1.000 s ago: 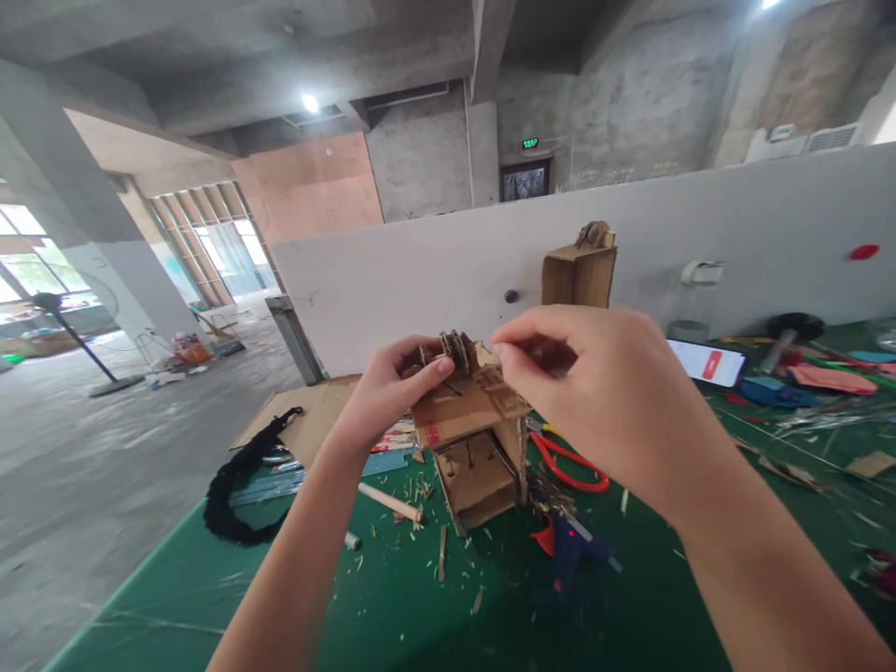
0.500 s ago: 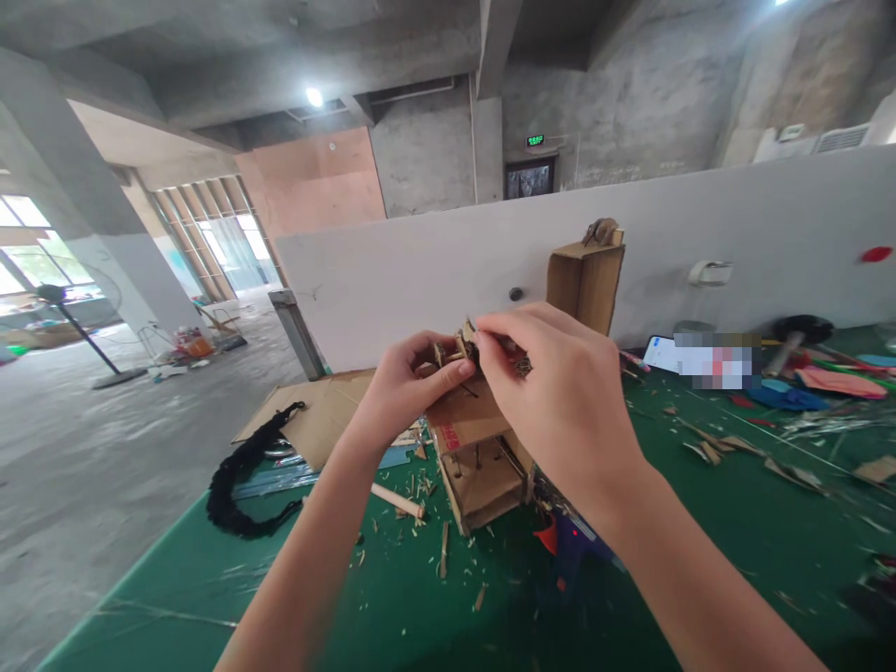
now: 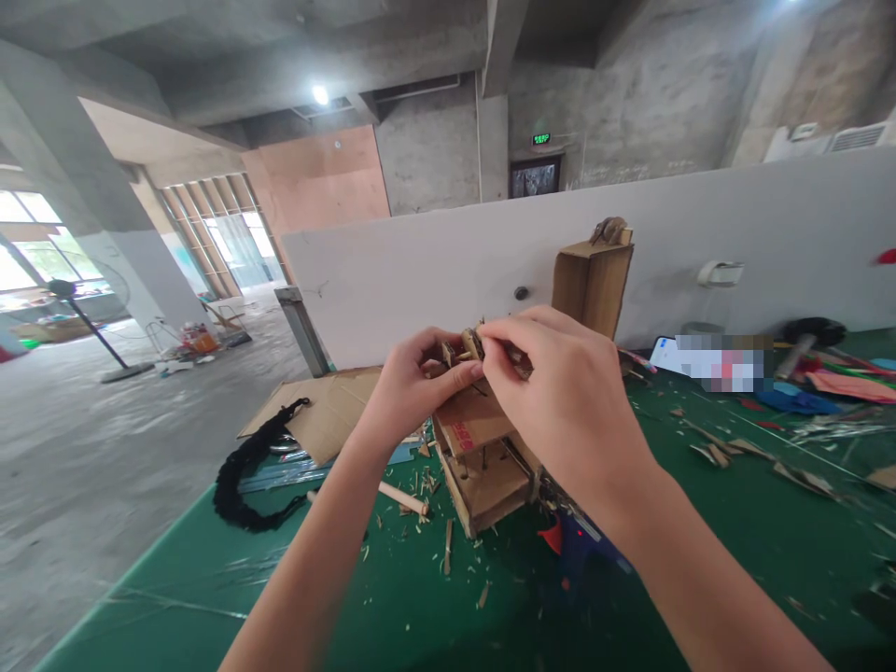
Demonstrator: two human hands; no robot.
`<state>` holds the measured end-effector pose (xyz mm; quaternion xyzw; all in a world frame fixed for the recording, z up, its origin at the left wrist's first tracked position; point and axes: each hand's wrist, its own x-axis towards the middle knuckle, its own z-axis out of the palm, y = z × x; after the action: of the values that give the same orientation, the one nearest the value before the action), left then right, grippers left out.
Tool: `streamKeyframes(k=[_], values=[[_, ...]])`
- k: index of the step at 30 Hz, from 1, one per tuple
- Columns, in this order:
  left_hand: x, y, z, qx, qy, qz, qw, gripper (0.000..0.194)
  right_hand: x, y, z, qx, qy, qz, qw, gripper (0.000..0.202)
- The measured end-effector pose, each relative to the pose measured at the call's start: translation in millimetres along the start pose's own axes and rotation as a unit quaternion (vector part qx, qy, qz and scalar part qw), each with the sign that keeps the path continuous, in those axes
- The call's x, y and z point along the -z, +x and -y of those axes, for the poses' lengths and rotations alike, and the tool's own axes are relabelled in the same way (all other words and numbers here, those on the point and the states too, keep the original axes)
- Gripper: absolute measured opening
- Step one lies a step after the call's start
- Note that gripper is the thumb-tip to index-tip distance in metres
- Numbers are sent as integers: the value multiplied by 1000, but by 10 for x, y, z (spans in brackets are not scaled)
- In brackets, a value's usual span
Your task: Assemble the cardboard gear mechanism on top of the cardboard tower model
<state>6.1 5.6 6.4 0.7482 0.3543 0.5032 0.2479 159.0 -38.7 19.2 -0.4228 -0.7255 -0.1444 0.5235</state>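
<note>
Just above a cardboard box model (image 3: 486,499) with an open front, both hands are close together. My left hand (image 3: 420,383) is closed, thumb and fingers pinching a small layered cardboard piece (image 3: 448,355) on a thin wooden stick. My right hand (image 3: 560,383) is closed too, its thumb and index finger gripping another small cardboard piece (image 3: 473,343) beside it. The right palm and fingers hide part of the model's top. Behind the right hand rises a tall cardboard column (image 3: 592,285) with small rounded parts on top.
Wood scraps and shavings litter the green tabletop (image 3: 392,597). At left lie a black fuzzy strip (image 3: 234,485), flat cardboard (image 3: 329,420) and a wooden dowel (image 3: 402,497). A blue tool with a red part (image 3: 588,546) lies near the model; a phone (image 3: 707,362) is at right.
The view has shifted slightly, so everything sits a little further right. Both hands keep their grip on the small cardboard pieces, with hardly any visible movement.
</note>
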Motion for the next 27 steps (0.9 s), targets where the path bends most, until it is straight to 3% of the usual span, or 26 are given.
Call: streamKeyframes(k=[10,27], values=[[-11,20,1,-3,35,-16,999,26,45,6,-18,28,-20,37,999,20],[-22,62,131,16,12,-32,999,29,-16,15,-67,19,11,23,999,20]])
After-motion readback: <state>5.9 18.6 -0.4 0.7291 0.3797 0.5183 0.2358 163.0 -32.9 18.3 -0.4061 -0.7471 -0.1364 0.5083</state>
